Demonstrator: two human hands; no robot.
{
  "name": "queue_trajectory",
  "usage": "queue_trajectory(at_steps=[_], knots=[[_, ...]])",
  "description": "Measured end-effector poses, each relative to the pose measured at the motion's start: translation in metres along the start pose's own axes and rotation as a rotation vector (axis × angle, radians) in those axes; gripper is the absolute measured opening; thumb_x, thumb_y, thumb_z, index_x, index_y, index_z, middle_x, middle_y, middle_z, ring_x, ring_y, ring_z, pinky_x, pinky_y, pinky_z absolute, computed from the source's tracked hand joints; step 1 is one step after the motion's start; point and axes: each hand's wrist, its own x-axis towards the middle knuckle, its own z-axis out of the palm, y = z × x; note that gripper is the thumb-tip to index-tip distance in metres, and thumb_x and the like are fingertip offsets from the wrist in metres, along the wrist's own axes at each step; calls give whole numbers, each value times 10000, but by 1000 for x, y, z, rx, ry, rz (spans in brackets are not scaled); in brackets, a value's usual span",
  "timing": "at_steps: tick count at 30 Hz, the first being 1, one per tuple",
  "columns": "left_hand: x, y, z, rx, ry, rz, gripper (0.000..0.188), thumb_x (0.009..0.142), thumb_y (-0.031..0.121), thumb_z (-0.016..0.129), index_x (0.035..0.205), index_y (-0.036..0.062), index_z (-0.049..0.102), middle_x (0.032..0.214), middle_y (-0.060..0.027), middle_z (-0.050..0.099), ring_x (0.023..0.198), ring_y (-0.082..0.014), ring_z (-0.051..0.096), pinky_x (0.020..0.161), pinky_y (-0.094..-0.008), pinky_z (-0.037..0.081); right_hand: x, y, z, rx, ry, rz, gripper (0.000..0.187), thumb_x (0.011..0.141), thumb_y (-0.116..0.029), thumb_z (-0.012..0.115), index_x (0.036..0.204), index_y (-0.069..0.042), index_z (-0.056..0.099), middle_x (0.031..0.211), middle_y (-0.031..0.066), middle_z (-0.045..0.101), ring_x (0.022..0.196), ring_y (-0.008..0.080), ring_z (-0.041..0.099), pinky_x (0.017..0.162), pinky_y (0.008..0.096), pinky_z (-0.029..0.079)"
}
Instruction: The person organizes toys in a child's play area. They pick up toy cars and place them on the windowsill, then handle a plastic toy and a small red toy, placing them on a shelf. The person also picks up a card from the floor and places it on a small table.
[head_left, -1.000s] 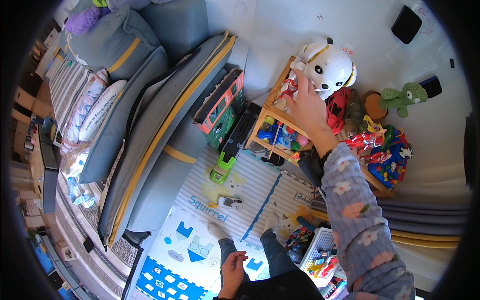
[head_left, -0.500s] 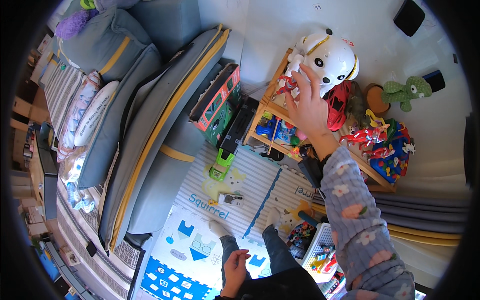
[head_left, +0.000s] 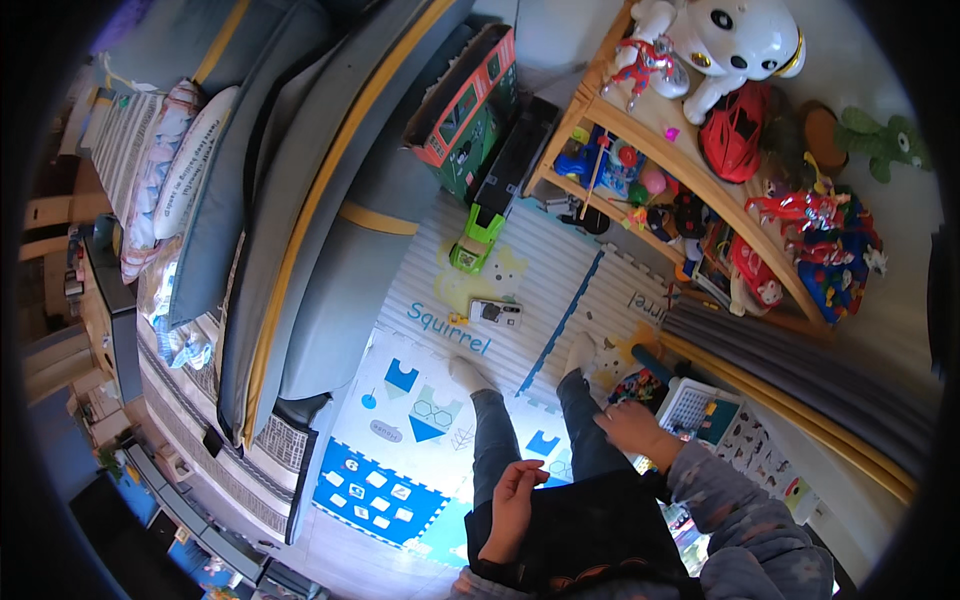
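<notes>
My left hand (head_left: 515,500) is in front of my lap, its fingers curled together with nothing seen in them. Above my right thigh is my right hand (head_left: 637,432), closed loosely and apparently empty; its fingertips are partly hidden. Close beside that hand stands a white plastic basket (head_left: 690,405) holding toys. A red and silver toy figure (head_left: 640,68) stands on the wooden shelf (head_left: 690,155), well away from both hands. Behind it sits a large white toy dog (head_left: 735,40), with a red toy car (head_left: 735,130) to its right.
A green toy truck (head_left: 478,238) and a small white toy vehicle (head_left: 495,312) lie on the patterned foam mat (head_left: 540,290). A torn toy box (head_left: 465,120) leans by the grey folded cushions (head_left: 330,220) on the left. Grey and yellow folded mats (head_left: 790,385) line the right wall.
My right hand has left the red and silver figure on the shelf and dropped to my thigh. The left hand stays curled by my lap. The view has shifted downward.
</notes>
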Motion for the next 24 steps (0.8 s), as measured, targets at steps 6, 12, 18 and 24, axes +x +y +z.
queue_trajectory(at_steps=[6,12,18,24], knots=[[2,7,-9,147,3,-38,183,967,80,469,1080,27,603,917,-56,643,897,-129,593,850,-256,453,-12,-38,74,278,-9,132,278,867,-206,545,1121,-106,598,992,120,631,961,307,617,758,456,470],[0,17,-35,205,37,58,192,969,95,468,1092,11,588,934,-77,653,891,-135,602,850,-266,459,1,-37,76,634,-391,147,507,897,-399,571,1302,-108,481,1264,149,521,1166,333,496,942,449,417],[12,12,-91,456,167,53,203,963,99,476,1112,9,581,946,-87,658,914,-151,615,829,-260,466,3,-38,98,527,-402,91,535,902,-432,541,1314,-94,491,1370,113,455,1272,312,389,1008,496,347],[13,-15,-96,352,98,-29,231,964,133,491,1142,11,572,1011,-97,650,969,-168,619,887,-278,456,33,-21,100,694,-93,188,368,877,-299,579,1171,-77,568,1139,167,600,1043,348,566,881,442,453]])
